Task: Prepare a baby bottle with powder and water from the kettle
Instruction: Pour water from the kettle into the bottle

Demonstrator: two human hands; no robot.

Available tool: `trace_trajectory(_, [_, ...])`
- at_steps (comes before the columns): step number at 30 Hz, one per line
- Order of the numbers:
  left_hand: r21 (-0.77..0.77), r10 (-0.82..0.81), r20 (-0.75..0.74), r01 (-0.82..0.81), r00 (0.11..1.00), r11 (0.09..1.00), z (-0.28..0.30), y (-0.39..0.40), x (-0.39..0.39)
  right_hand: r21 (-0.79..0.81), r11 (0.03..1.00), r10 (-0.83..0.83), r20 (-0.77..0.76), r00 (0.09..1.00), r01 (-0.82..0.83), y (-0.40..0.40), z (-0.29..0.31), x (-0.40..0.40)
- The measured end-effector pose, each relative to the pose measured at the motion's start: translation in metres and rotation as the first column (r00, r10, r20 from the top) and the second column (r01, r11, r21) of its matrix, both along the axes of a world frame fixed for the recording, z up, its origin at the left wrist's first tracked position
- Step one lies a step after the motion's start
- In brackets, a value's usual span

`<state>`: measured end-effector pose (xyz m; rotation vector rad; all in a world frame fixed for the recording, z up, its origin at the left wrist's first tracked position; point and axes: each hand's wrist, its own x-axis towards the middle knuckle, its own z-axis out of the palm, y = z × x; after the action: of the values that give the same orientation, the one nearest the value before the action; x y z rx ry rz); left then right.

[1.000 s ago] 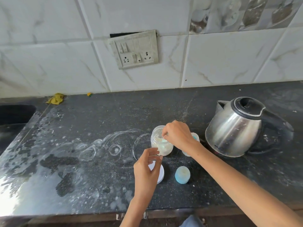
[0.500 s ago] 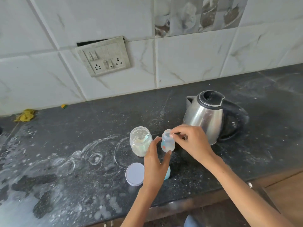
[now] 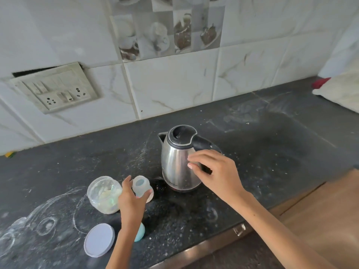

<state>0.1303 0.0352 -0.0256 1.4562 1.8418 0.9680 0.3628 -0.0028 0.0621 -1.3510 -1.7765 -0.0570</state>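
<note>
L hand (image 3: 132, 200): thumb and fingers wrapped round the baby bottle (image 3: 140, 186), gripping it from the near side; thumb on its left, fingertips curling round the right.
R hand (image 3: 215, 171): loosely spread, fingers apart, holding nothing; fingertips in front of the kettle's steel side, just under the black handle (image 3: 202, 143). Contact w/ the metal can't be told from here.
L arm: bare forearm rises from the bottom edge, near vertical, crossing over a pale blue cap (image 3: 139, 232) lying on the counter.
R arm: bare forearm comes in from the lower right corner, angled up and left, wrist slightly bent, palm down.
Bottle: small, translucent, upright on the counter, open mouth up; bluish patch seen through the top. Stands between powder jar and kettle, nearer the jar.
Kettle (image 3: 178, 162): stainless body, black lid shut, spout pointing left toward the wall, handle to the right. Upright, behind-right of the bottle.
Powder jar (image 3: 104, 195): clear, lid off, whitish powder inside; just left of the L hand, prob. touching it.
Jar lid (image 3: 99, 239): round, white, flat on the counter near the front edge, left of the L forearm.
Counter (image 3: 252, 152): dark stone, dusted w/ white powder, ring marks at left.
Wall: pale marble-look tiles; a switch/socket plate (image 3: 56, 90) hangs skewed at upper left.
Far right: cream cloth (image 3: 342, 90) w/ a red bit beside it.
</note>
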Motion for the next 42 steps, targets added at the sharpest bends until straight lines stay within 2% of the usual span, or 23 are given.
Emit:
trace_trajectory(3, [0.027,0.034,-0.020,-0.033,0.999,0.999,-0.003,0.001,0.006,0.105,0.994,-0.018,0.085,0.996,0.009,0.009,0.002,0.020])
trace_trajectory(6, [0.064,0.078,0.029,-0.080,0.997,0.995,-0.002,0.001,0.011,0.042,0.999,-0.036,0.077,0.996,0.033,0.017,-0.005,0.036])
trace_trajectory(10, [0.111,0.103,0.121,-0.117,0.987,0.987,0.011,-0.003,0.021,-0.227,0.974,-0.043,-0.080,0.996,0.024,0.026,-0.020,0.044])
trace_trajectory(12, [0.132,0.096,0.158,-0.117,0.983,0.984,0.016,-0.006,0.025,-0.311,0.950,-0.027,-0.175,0.984,-0.029,0.031,-0.024,0.045])
trace_trajectory(16, [0.143,0.067,0.206,-0.098,0.976,0.985,0.019,-0.009,0.023,-0.238,0.960,0.035,-0.422,0.906,-0.149,0.040,-0.026,0.046])
trace_trajectory(19, [0.140,0.036,0.203,-0.066,0.979,0.988,0.018,-0.007,0.022,-0.153,0.961,0.128,-0.495,0.860,-0.231,0.047,-0.028,0.046])
trace_trajectory(24, [0.133,-0.014,0.170,-0.009,0.985,0.991,0.014,0.004,0.018,-0.126,0.941,0.214,-0.494,0.843,-0.313,0.061,-0.008,0.053])
trace_trajectory(29, [0.125,-0.073,0.158,0.054,0.985,0.991,0.008,0.018,0.017,-0.225,0.883,0.326,-0.337,0.883,-0.412,0.073,0.029,0.059])
trace_trajectory(34, [0.132,-0.105,0.139,0.087,0.985,0.987,0.005,0.024,0.016,-0.334,0.806,0.442,-0.209,0.872,-0.489,0.083,0.059,0.055])
trace_trajectory(42, [0.096,-0.107,0.095,0.098,0.990,0.991,0.003,0.029,0.005,-0.452,0.736,0.505,-0.129,0.854,-0.504,0.096,0.087,0.042])
